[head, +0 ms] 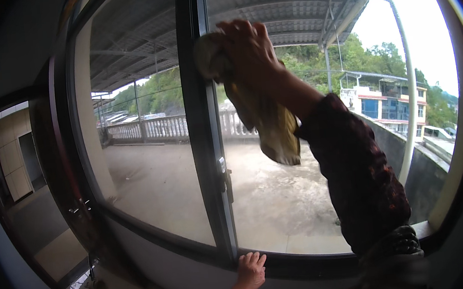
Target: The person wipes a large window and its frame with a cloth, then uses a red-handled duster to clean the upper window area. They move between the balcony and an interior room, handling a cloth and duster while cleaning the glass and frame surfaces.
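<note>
Raised high before me, my right hand (249, 50) holds a bunched, yellowish-brown cloth (274, 128). Its wadded top overlaps the dark upright frame (202, 118) of a sliding window, and the loose end hangs down in front of the right glass pane (283, 206). The palm and the cloth's contact with the frame are hidden from me. Low down, my left hand (252, 271) has its fingers curled over the bottom window frame (309, 260), just right of the upright. A window latch (222, 168) sits on the upright between the two hands, untouched.
To the left is an open doorway (28, 164) with a door handle (79, 209) at its near side. Dark items (98, 286) lie on the floor below. Outside, a balustrade (150, 129) edges a roofed terrace (156, 185), with a building (390, 104) beyond.
</note>
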